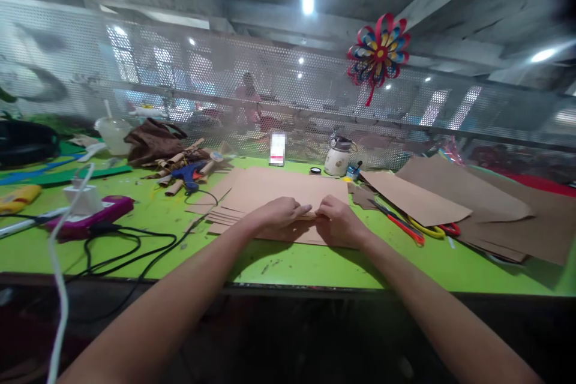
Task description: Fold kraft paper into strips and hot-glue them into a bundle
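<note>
My left hand (279,213) and my right hand (338,219) meet over a stack of brown paper sheets (270,189) on the green table (288,264). Both hands pinch a folded edge of the top brown sheet between fingers and thumbs, fingertips almost touching each other. The sheets lie flat in the middle of the table, with several layered edges showing at the left.
More brown sheets (450,192) lie at the right, with red and yellow scissors (414,227) beside them. A blue glue gun (189,174), paper rolls, black cables (130,246), a pink device (90,216) and a white jar (336,159) stand around. A perforated screen runs behind.
</note>
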Action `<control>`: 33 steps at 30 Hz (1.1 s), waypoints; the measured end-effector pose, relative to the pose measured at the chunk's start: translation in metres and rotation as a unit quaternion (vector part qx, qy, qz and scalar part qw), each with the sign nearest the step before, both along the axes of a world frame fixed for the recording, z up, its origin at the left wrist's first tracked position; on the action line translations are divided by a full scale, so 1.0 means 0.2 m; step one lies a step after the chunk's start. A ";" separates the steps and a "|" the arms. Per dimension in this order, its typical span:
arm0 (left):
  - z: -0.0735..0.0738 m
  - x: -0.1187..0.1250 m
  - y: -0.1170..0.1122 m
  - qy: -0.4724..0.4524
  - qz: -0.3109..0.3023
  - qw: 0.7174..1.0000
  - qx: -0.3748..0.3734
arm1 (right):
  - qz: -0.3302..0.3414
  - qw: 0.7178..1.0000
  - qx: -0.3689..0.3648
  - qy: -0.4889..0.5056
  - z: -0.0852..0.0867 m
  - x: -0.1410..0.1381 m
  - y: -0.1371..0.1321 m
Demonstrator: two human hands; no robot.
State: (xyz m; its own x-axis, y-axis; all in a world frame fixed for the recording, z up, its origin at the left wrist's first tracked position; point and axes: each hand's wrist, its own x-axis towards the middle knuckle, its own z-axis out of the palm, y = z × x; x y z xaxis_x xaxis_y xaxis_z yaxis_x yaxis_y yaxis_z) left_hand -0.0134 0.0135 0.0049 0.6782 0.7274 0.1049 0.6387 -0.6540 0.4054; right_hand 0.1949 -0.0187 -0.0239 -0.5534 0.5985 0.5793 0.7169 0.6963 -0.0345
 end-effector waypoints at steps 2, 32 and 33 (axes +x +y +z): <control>0.00 -0.01 0.01 0.003 0.009 1.000 -0.014 | 0.001 1.000 0.012 -0.006 0.00 0.00 0.01; 0.02 0.03 -0.03 -0.044 -0.042 0.973 0.221 | 0.024 0.925 -0.295 0.238 0.06 0.09 0.01; 0.03 0.03 -0.03 -0.044 -0.052 0.979 0.193 | 0.024 0.927 -0.287 0.239 0.06 0.10 0.02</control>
State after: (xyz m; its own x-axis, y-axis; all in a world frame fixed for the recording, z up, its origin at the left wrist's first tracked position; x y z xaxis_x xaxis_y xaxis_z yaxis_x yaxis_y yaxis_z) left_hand -0.0078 0.0073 0.0105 0.7223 0.5496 0.4197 0.5345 -0.8288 0.1656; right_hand 0.2140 -0.0154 -0.0114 -0.3494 0.8657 0.3584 0.4925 0.4951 -0.7158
